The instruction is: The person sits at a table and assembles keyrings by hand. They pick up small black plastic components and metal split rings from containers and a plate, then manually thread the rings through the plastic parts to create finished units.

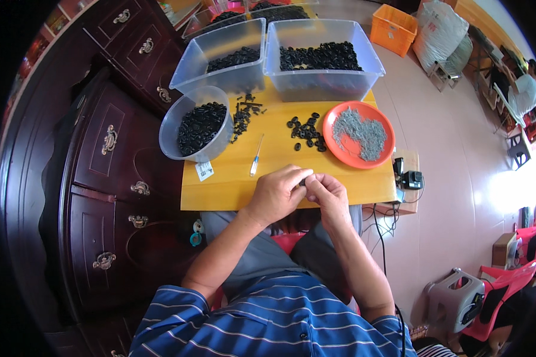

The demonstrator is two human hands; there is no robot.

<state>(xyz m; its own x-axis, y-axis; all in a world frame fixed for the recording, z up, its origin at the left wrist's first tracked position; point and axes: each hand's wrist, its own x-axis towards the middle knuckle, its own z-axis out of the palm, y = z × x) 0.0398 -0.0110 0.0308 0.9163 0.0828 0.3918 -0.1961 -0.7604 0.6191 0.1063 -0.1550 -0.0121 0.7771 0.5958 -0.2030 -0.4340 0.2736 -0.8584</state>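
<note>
My left hand (278, 193) is closed in a pinch on a small black part (302, 182), mostly covered by its fingertips. Against it press the fingers of my right hand (330, 195), also pinched; whatever they hold is too small to make out. Both hands meet over the near edge of the yellow table (226, 193). Beyond them lies a loose group of black oval parts (307, 132). Beside it, an orange-red plate (388, 135) carries a heap of small grey metal pieces (357, 132). A thin screwdriver with a pale handle (254, 166) lies left of my hands.
A round clear tub (168, 134) full of black parts stands at the left, with black pieces (242, 116) scattered beside it. Two clear bins (184, 71) (324, 89) line the back. Dark drawers (110, 196) border the left; cables (382, 229) hang at the right.
</note>
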